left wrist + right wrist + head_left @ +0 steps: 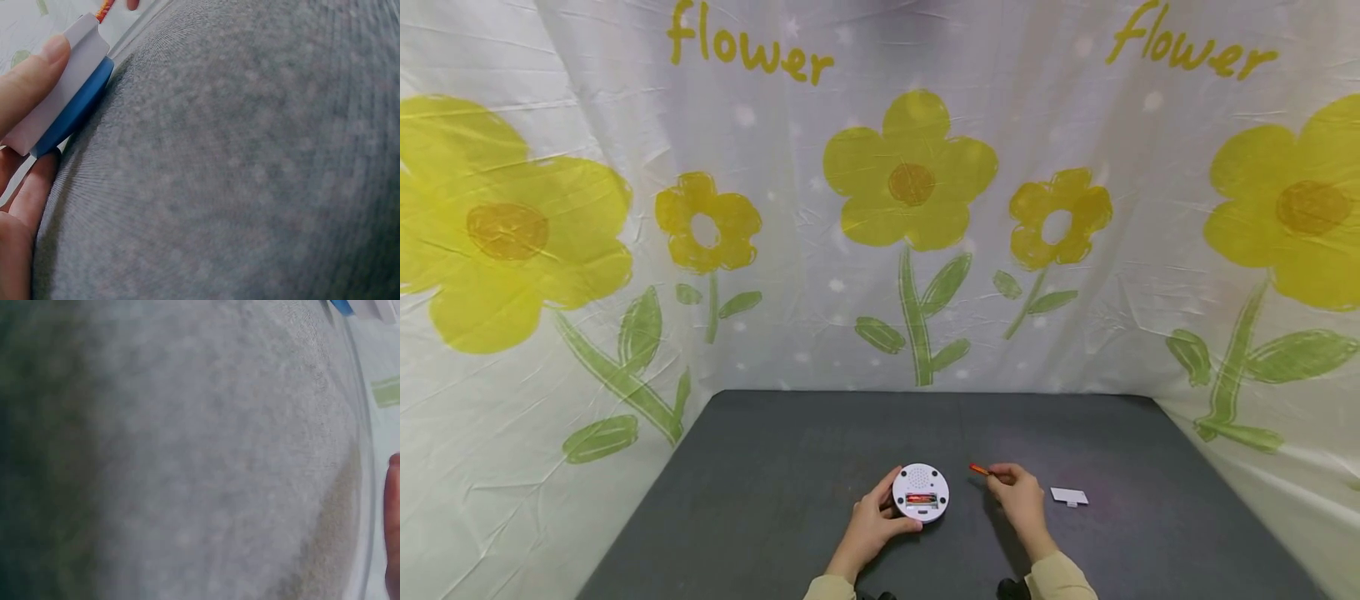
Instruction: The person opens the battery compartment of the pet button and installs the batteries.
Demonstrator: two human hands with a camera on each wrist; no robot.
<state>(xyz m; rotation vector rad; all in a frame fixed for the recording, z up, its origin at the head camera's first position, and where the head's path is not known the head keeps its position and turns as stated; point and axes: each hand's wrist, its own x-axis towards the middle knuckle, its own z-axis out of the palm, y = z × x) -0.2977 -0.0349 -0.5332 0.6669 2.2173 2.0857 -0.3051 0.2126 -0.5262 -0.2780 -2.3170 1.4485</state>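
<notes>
A round white device (917, 478) faces up with its battery compartment uncovered, and a red battery (921, 498) lies inside. My left hand (867, 527) grips the device at its left edge, thumb low and fingers behind. The left wrist view shows the white casing (72, 78) side-on with a blue face (81, 106) beneath. To the right, my right hand (1018, 502) pinches an orange-red battery (978, 469) by one end, its other end pointing left toward the device. Only one finger (392, 525) of that hand shows in the right wrist view.
A small white battery cover (1069, 497) with a tab lies on the dark grey table (820, 433), right of my right hand. Behind the table and along both sides hangs a white curtain (797, 250) printed with yellow flowers.
</notes>
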